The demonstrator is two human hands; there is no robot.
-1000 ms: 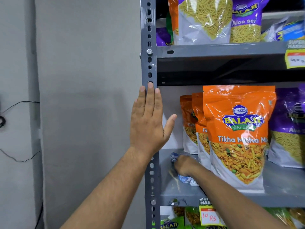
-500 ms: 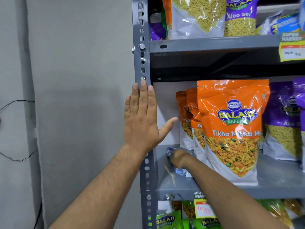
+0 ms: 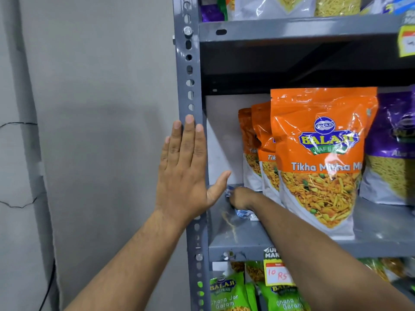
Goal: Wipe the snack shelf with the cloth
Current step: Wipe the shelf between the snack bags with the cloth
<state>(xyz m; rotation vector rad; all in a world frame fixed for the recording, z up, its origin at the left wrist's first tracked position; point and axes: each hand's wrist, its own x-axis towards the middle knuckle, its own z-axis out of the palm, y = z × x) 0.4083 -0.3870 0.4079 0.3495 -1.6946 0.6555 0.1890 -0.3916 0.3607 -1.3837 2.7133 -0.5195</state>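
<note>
The grey metal snack shelf runs across the middle of the head view. My right hand reaches deep into its left end and is closed on a blue and white cloth, pressed against the shelf board. Bits of the cloth show under and left of the hand. My left hand lies flat with fingers straight on the grey perforated upright post, holding nothing. A pale streak marks the board just in front of the cloth.
Orange snack bags stand in a row right of my right arm, with purple bags further right. More bags fill the shelf above and green bags below. A price tag hangs on the front lip. A grey wall lies left.
The view shifted so the shelf sits lower and further left in frame. My right hand with the cloth moved slightly deeper along the board. The left hand stays on the post.
</note>
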